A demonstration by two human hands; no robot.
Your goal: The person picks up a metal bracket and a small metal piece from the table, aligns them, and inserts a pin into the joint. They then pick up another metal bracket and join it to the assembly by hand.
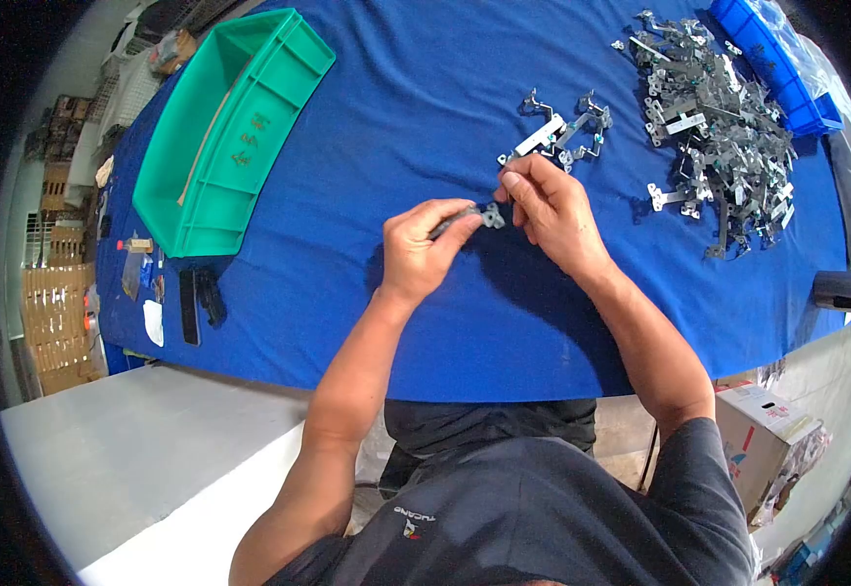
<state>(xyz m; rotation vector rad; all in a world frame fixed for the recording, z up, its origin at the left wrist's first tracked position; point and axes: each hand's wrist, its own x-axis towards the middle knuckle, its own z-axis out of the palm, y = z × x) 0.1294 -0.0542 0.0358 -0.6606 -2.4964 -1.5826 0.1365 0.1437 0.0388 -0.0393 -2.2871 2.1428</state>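
Tablecloth is blue; left hand and right hand pinch one metal bracket.

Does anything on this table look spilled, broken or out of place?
Nothing looks broken. The metal brackets lie in a tangled heap on the blue cloth beside the blue bin, with a few strays nearer the left hand and right hand, which pinch one small bracket.

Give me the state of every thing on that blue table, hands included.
Left hand: pinching the small grey metal bracket.
Right hand: fingertips gripping that bracket's other end.
Small grey metal bracket: lifted off the blue cloth.
Green plastic bin: upright, open-topped.
Heap of grey metal brackets: piled loose at right.
Few separate metal brackets: lying flat beyond the hands.
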